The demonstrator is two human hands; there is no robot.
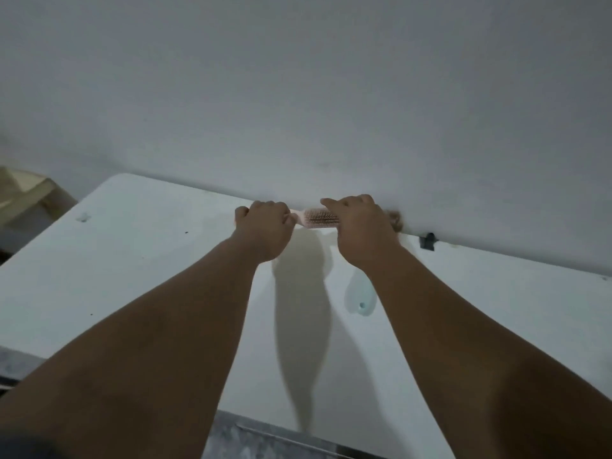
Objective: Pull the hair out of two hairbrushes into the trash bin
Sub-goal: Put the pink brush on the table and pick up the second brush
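Pink hairbrush point(321, 219) | left hand point(263, 226) fingers grip handle | right hand point(361, 223) fingers curl over head

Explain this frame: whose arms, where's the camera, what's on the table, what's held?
No machine: a person works bare-handed. The one picture comes from a wide-angle camera on their head, looking forward and down, so both arms reach in from below. The left hand grips the handle of a pink hairbrush over the white table, near the wall. The right hand curls over the brush's bristle end; a brown tuft of hair shows at its right edge, but whether the hand pinches it I cannot tell. A pale blue hairbrush lies on the table, partly hidden by the right forearm. A small black fitting sits at the table's far edge. No trash bin is in view.
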